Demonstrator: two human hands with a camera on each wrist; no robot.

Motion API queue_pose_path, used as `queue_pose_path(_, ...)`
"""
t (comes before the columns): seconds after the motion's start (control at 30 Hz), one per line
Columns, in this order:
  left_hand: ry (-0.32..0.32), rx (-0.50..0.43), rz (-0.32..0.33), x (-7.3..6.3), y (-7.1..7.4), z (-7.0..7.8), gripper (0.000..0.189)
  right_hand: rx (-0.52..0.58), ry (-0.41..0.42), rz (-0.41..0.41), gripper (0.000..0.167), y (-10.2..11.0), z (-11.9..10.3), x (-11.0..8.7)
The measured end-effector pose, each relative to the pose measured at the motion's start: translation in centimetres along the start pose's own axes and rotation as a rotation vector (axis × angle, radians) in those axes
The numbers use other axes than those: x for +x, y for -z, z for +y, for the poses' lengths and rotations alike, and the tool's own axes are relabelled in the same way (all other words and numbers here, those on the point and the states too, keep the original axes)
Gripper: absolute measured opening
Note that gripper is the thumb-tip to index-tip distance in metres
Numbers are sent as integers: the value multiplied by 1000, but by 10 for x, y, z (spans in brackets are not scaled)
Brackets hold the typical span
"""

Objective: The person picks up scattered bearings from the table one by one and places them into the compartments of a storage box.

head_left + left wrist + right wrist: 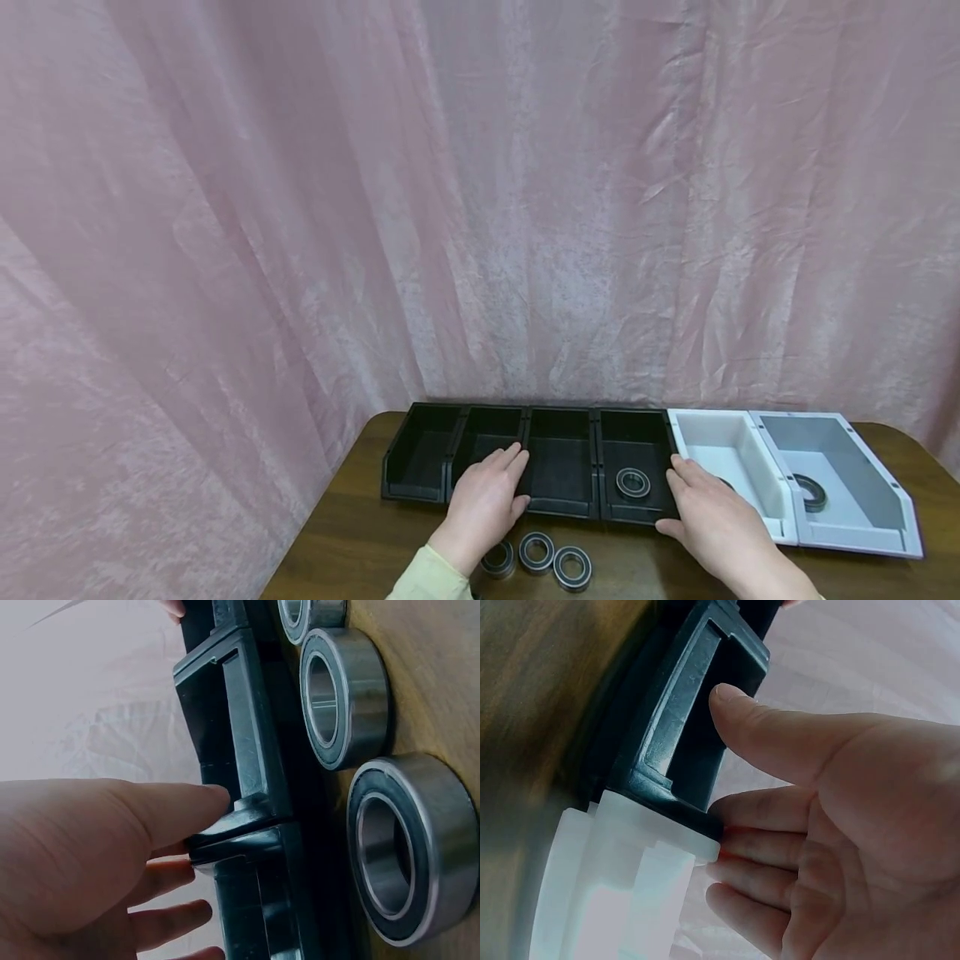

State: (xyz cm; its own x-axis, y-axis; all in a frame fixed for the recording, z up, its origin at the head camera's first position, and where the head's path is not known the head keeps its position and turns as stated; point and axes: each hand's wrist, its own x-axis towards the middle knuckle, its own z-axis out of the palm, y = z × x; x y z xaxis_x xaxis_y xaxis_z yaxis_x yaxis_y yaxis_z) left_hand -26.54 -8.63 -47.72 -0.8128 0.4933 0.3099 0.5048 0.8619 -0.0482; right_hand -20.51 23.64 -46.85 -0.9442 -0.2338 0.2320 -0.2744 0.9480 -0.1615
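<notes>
My left hand [483, 504] rests at the divider between two black bins [561, 462], its fingers extended. In the left wrist view its thumb lies over the bin's rim. My right hand [712, 517] touches the edge where the rightmost black bin [611, 433] meets the white bin [712, 454], fingers nearly straight and thumb apart. A ball bearing [622, 484] lies in that black bin, between the hands. Three bearings stand before the bins: one [498, 572] by my left wrist, a second [526, 553] beside it, a third [560, 570] to the right.
A grey bin [821, 442] at the right end holds a dark bearing [819, 501]. A dark object in the white bin is mostly hidden by my right hand. The bins form one row on the wooden table [337, 533], before a pink curtain [525, 208].
</notes>
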Motion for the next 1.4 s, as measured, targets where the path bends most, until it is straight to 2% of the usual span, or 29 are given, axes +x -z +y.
queue_pose_path(0.27,-41,-20,-42,-5,10,4,65,-15,-23,-17,72,1,1,-2)
queue_pose_path(0.53,-103,-84,-101,-19,17,10,65,15,-36,-56,73,0,-2,0)
queue_pose_path(0.83,-207,-125,-121,-28,17,16,63,23,-37,-45,73,-1,0,1)
queue_pose_path(1.2,-301,-189,-226,-34,11,28,66,9,-30,-41,72,1,1,1)
queue_pose_path(1.4,-376,-155,-212,-40,7,29,67,12,-33,-50,73,1,-1,-1)
